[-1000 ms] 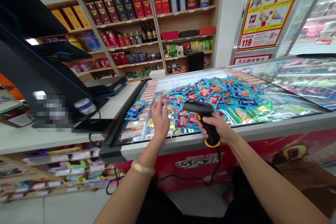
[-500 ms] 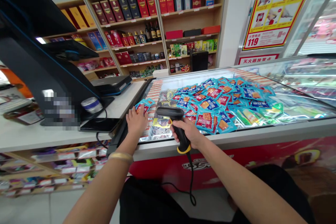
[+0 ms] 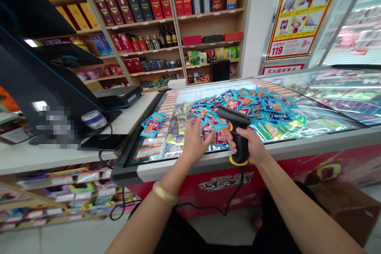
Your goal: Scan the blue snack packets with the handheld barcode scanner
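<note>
In my right hand (image 3: pixel 253 143) is a black and yellow barcode scanner (image 3: pixel 239 143), its head tilted over the snack packets and its cord hanging down. My left hand (image 3: pixel 196 137), fingers apart and with nothing in it, hovers at the near left edge of a big pile of blue, red-labelled snack packets (image 3: pixel 272 105). That pile lies on the glass top of a freezer (image 3: pixel 193 162). A smaller group of the same packets (image 3: pixel 152 125) rests at the freezer's left end, apart from my left hand.
Left of the freezer, a white counter (image 3: pixel 18 158) carries a black monitor stand (image 3: pixel 53 75), a phone-like black slab (image 3: pixel 102 142), a white and blue roll (image 3: pixel 93 119) and a flat black device (image 3: pixel 119 95). Boxed goods fill shelves (image 3: pixel 133 24) behind. A cardboard box (image 3: pixel 351 210) stands low right.
My left hand has left the small packet group and moved right to the big pile. My right hand has shifted right with the scanner, whose head now tilts differently. The view has turned slightly.
</note>
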`<state>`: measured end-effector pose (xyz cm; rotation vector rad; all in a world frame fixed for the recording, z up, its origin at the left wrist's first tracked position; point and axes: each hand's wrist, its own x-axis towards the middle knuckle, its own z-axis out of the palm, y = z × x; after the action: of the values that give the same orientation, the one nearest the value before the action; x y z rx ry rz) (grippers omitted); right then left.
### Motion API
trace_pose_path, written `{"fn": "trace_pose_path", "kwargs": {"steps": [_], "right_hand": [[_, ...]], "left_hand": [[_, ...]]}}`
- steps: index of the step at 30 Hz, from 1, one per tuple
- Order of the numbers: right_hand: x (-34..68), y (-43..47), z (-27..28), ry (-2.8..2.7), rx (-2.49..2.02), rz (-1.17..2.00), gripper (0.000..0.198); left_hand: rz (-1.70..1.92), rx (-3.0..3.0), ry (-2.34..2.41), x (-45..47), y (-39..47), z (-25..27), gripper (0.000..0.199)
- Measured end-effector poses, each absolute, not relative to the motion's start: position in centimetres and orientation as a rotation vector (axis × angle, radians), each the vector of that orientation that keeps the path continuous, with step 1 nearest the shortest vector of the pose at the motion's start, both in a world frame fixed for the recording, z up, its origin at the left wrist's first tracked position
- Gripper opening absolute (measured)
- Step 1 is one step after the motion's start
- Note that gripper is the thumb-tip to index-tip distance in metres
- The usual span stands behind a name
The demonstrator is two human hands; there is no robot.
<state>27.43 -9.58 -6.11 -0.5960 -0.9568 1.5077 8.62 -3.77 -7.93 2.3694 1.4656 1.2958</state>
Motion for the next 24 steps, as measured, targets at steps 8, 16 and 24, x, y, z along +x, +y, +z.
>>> {"fn": "trace_pose_path", "kwargs": {"steps": [8, 16, 24], "right_hand": [[33.1, -8.3, -6.5, -0.909, -0.689, 1.354, 0.026], [33.1, -7.9, -6.8, -0.902, -0.718, 1.457, 0.027], [32.9, -7.9, -6.8, -0.865, -0.675, 1.45, 0.024]], "left_hand": [[0.973, 2.475, 1.581, 14.6, -5.4, -8.0, 0.09], [1.008, 2.422, 1.469, 13.9, -5.1, -7.9, 0.068], [1.524, 1.559, 1.17, 12.3, -4.1, -7.8, 0.042]]}}
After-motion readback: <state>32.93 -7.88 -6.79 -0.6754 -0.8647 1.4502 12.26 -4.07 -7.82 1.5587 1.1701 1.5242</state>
